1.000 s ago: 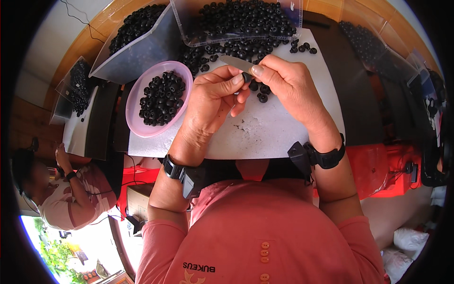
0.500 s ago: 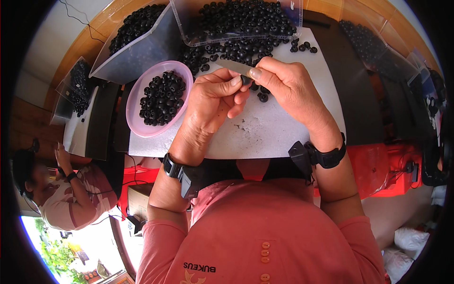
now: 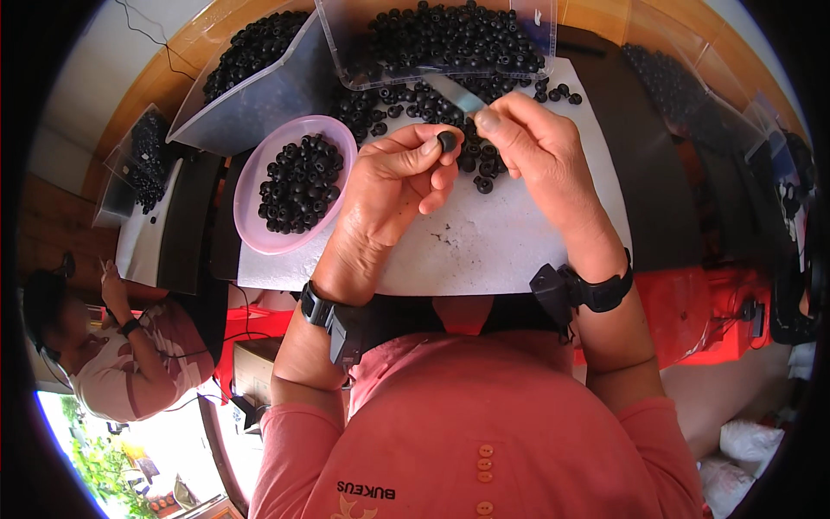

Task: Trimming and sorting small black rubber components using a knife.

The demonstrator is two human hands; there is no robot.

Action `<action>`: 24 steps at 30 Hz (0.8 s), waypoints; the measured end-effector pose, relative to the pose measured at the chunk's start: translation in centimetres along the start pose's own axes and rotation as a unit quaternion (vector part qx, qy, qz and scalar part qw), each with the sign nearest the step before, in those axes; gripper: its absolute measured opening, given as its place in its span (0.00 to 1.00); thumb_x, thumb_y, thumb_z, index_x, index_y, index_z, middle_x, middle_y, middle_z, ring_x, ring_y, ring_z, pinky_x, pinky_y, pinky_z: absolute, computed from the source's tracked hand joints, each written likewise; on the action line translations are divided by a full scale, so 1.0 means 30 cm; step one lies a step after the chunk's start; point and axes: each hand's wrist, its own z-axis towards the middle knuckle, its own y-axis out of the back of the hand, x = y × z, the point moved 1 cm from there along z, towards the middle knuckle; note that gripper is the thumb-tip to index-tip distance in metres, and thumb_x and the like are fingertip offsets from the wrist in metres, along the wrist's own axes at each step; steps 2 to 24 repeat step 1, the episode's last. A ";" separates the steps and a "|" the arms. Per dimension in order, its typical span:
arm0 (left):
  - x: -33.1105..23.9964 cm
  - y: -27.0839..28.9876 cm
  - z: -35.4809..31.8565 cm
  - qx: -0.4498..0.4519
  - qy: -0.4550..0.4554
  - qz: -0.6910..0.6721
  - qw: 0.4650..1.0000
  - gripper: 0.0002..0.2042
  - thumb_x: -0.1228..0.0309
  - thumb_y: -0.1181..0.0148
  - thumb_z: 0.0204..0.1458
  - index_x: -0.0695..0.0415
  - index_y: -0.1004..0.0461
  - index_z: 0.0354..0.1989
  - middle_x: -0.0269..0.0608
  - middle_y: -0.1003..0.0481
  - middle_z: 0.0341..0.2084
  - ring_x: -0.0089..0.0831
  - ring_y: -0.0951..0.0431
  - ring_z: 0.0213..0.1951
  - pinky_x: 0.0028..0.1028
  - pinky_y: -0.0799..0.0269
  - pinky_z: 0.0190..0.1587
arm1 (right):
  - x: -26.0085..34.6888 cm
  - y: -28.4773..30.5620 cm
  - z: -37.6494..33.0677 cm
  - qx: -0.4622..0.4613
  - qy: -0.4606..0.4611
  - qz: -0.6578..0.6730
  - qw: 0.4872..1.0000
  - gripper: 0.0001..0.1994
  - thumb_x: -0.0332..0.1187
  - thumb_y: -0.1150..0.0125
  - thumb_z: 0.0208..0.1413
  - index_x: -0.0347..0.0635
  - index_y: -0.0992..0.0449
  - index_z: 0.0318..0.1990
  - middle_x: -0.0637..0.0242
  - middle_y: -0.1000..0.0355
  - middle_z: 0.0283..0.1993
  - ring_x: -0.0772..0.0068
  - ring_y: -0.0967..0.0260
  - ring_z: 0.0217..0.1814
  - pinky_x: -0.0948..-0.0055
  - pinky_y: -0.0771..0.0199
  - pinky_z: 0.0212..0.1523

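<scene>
Between thumb and fingers, my left hand (image 3: 393, 169) pinches a small round black part (image 3: 447, 141), apparently with a hole in it. My right hand (image 3: 540, 147) grips a knife (image 3: 456, 92) whose flat pale blade points up and to the left, apart from the black part. Its handle is hidden in my fingers. Beyond both hands, loose black parts (image 3: 432, 105) lie piled on the white work surface (image 3: 450, 246). To the left of my left hand, a pink oval bowl (image 3: 249, 227) holds many similar black parts.
Clear plastic bins (image 3: 246, 112) full of black parts stand at the back left, and another bin (image 3: 363, 84) lies open at the back centre. Dark crumbs (image 3: 454, 242) dot the work surface. At the far left a co-worker (image 3: 143, 363) sits beside another table.
The knife has moved away from the black part, up and to the right, with my right hand. My left hand stays in place, still pinching the part.
</scene>
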 end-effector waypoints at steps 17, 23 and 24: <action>0.001 0.001 0.000 0.008 -0.004 0.003 1.000 0.10 0.74 0.44 0.61 0.68 0.25 0.46 0.46 0.23 0.33 0.28 0.27 0.26 0.23 0.38 0.19 | -0.007 -0.004 0.003 0.003 0.002 -0.004 1.000 0.15 0.43 0.40 0.64 0.41 0.24 0.33 0.79 0.39 0.18 0.88 0.45 0.20 0.82 0.46 0.21; 0.001 0.001 0.000 0.008 -0.004 0.003 1.000 0.10 0.74 0.44 0.61 0.68 0.25 0.46 0.46 0.23 0.33 0.28 0.27 0.26 0.23 0.38 0.19 | -0.007 -0.004 0.003 0.003 0.002 -0.004 1.000 0.15 0.43 0.40 0.64 0.41 0.24 0.33 0.79 0.39 0.18 0.88 0.45 0.20 0.82 0.46 0.21; 0.001 0.001 0.000 0.008 -0.004 0.003 1.000 0.10 0.74 0.44 0.61 0.68 0.25 0.46 0.46 0.23 0.33 0.28 0.27 0.26 0.23 0.38 0.19 | -0.007 -0.004 0.003 0.003 0.002 -0.004 1.000 0.15 0.43 0.40 0.64 0.41 0.24 0.33 0.79 0.39 0.18 0.88 0.45 0.20 0.82 0.46 0.21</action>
